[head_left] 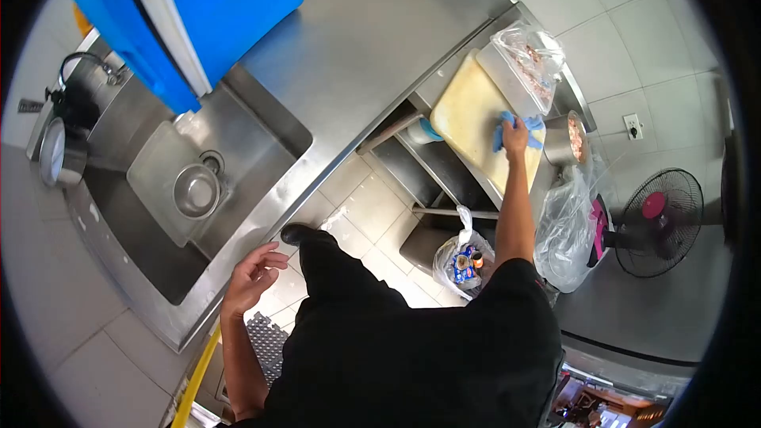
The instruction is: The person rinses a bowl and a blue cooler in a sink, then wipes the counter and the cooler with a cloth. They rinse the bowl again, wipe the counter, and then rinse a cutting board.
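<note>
My right hand is closed on a blue cloth that lies against a worn, pale cutting board. Beside the board stands a white tub with a clear plastic bag and bits of pinkish food in it. A metal pot with similar food touches or nearly touches the board's right side. My left hand hangs near the front edge of the sink counter, fingers loosely bent and apart, with nothing in it.
A steel sink holds a metal bowl and a translucent tray. A blue cooler overhangs it. Clear plastic bags and a fan stand right. A lined trash bin sits below the board.
</note>
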The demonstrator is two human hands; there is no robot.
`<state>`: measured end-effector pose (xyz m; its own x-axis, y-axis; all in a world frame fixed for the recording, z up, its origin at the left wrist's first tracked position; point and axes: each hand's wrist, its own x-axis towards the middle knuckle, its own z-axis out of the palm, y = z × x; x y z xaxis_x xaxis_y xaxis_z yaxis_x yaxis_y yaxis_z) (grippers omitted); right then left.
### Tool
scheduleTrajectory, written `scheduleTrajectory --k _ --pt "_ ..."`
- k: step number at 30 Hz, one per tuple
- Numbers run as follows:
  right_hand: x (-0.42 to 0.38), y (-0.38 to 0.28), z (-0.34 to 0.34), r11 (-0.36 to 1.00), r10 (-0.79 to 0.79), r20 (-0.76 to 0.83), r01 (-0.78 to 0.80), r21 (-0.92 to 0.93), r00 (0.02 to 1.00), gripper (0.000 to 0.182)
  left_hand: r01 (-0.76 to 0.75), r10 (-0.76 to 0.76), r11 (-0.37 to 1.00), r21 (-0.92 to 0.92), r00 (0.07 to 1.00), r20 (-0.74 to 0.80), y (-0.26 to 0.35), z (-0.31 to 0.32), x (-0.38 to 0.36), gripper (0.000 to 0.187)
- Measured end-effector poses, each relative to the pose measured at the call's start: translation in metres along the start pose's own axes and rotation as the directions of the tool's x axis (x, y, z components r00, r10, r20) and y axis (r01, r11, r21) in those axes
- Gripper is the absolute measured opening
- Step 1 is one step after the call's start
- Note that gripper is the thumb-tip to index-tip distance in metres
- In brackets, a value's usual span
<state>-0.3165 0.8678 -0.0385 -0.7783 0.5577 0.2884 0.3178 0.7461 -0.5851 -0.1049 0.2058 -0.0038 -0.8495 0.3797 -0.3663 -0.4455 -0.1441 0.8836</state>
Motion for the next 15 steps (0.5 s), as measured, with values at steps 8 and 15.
scheduleTrajectory --k 8,15 --pt "0.010 -0.165 0.007 0.993 -0.102 -0.210 0.111 0.030 0.972 0.029 -0.038 0.038 0.999 0.028 0.999 -0.024 0.005 0.016 0.043 0.035" --pt "-0.001 -0.182 0.123 0.825 -0.427 0.197 0.469 -0.315 0.883 0.030 -0.035 0.052 0.993 0.115 0.987 -0.149 0.011 0.019 0.054 0.029"
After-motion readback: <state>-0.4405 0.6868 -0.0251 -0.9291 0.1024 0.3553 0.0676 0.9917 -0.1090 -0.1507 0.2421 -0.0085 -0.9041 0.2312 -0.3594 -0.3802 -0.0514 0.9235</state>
